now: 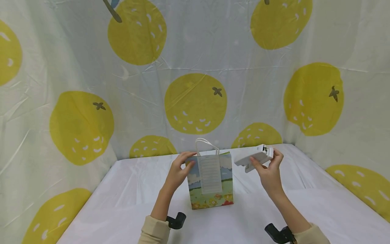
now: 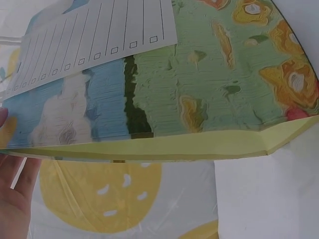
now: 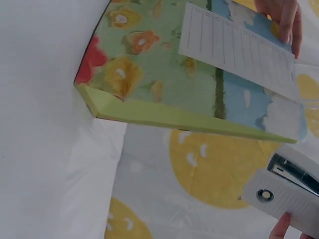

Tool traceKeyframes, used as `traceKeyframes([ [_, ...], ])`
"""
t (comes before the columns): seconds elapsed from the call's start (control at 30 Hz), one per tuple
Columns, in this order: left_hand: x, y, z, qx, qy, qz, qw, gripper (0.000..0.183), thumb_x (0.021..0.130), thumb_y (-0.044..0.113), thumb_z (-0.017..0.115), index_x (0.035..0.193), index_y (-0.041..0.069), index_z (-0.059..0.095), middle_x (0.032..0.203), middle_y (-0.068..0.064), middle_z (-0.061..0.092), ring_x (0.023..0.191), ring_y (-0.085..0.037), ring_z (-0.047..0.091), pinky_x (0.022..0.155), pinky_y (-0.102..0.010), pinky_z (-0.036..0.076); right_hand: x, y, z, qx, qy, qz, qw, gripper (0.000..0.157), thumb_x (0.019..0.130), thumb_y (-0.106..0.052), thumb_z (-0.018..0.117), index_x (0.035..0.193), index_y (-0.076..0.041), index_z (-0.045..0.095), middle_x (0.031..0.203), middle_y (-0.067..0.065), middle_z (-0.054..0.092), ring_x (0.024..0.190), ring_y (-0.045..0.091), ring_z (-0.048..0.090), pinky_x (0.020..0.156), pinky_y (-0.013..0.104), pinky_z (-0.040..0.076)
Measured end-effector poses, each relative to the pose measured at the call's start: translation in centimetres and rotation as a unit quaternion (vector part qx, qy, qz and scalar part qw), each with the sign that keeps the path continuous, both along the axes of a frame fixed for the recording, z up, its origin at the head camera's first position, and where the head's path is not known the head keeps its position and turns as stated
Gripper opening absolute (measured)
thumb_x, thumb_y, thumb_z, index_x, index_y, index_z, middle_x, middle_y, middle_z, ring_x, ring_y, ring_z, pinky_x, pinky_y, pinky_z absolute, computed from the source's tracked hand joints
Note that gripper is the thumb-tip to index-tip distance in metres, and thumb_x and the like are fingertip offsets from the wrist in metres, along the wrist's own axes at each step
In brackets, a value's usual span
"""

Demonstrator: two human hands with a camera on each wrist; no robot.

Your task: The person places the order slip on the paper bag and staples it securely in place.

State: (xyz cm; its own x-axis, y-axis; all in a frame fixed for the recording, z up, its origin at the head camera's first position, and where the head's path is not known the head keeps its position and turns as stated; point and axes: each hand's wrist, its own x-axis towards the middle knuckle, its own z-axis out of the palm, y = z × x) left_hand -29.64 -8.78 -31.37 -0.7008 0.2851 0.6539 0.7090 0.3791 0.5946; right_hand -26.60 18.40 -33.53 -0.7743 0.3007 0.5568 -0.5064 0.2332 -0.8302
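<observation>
A paper gift bag [image 1: 226,189] with a painted sky and flower meadow stands upright on the table. On its front lies a lined paper slip [image 1: 211,174] with checkboxes, its top edge near the bag's rim. My left hand [image 1: 177,172] grips the bag's upper left edge, thumb in front and fingers behind. To the right of the bag, my right hand [image 1: 270,176] holds a white stapler [image 1: 255,156] up in the air, apart from the bag. The right wrist view shows the stapler [image 3: 286,199] with a dark and metal slot; most of that hand is out of frame.
White cord handles [image 1: 207,141] rise from the bag's top. A white cloth covers the table [image 1: 128,189]. Behind it and at both sides hangs a curtain [image 1: 243,84] printed with large yellow fruits. Each wrist wears a black camera mount [image 1: 176,221].
</observation>
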Motion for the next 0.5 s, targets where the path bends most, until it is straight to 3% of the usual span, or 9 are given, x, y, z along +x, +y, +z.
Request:
traceKeyframes([
  [0.13, -0.8, -0.2, -0.9, 0.021, 0.017, 0.000, 0.9996, 0.029, 0.086, -0.002, 0.056, 0.115, -0.001, 0.059, 0.115, -0.017, 0.058, 0.108, -0.031, 0.054, 0.087, -0.043, 0.046, 0.4, 0.4, -1.0, 0.019, -0.036, -0.015, 0.999, 0.048, 0.090, -0.011, 0.055, 0.123, -0.007, 0.020, 0.109, -0.015, 0.033, 0.098, -0.001, 0.042, 0.074, 0.004, 0.041],
  [0.3, -2.7, -0.6, -2.7, 0.036, 0.049, -0.001, 0.9982, 0.030, 0.088, 0.001, 0.055, 0.118, 0.003, 0.058, 0.118, -0.013, 0.058, 0.112, -0.027, 0.053, 0.091, -0.041, 0.045, 0.7, 0.8, -2.3, 0.051, -0.080, -0.038, 0.995, 0.049, 0.090, -0.016, 0.056, 0.124, -0.002, 0.023, 0.107, -0.009, 0.038, 0.092, -0.005, 0.042, 0.071, 0.004, 0.041],
  [0.47, -3.0, -1.2, -3.0, 0.036, 0.079, 0.003, 0.9963, 0.030, 0.091, 0.008, 0.053, 0.120, 0.007, 0.057, 0.121, -0.010, 0.057, 0.114, -0.024, 0.053, 0.093, -0.038, 0.044, 0.9, 1.3, -3.4, 0.073, -0.106, -0.054, 0.990, 0.049, 0.089, -0.016, 0.058, 0.123, -0.001, 0.026, 0.109, 0.004, 0.042, 0.086, -0.010, 0.042, 0.068, 0.003, 0.042],
  [0.5, -2.6, -1.2, -2.7, 0.038, 0.072, 0.006, 0.9967, 0.030, 0.091, 0.007, 0.052, 0.120, 0.005, 0.057, 0.121, -0.011, 0.057, 0.115, -0.025, 0.052, 0.094, -0.039, 0.043, 1.0, 1.4, -3.6, 0.076, -0.109, -0.057, 0.989, 0.049, 0.088, -0.016, 0.059, 0.122, -0.001, 0.027, 0.108, 0.006, 0.043, 0.084, -0.011, 0.042, 0.067, 0.004, 0.042],
])
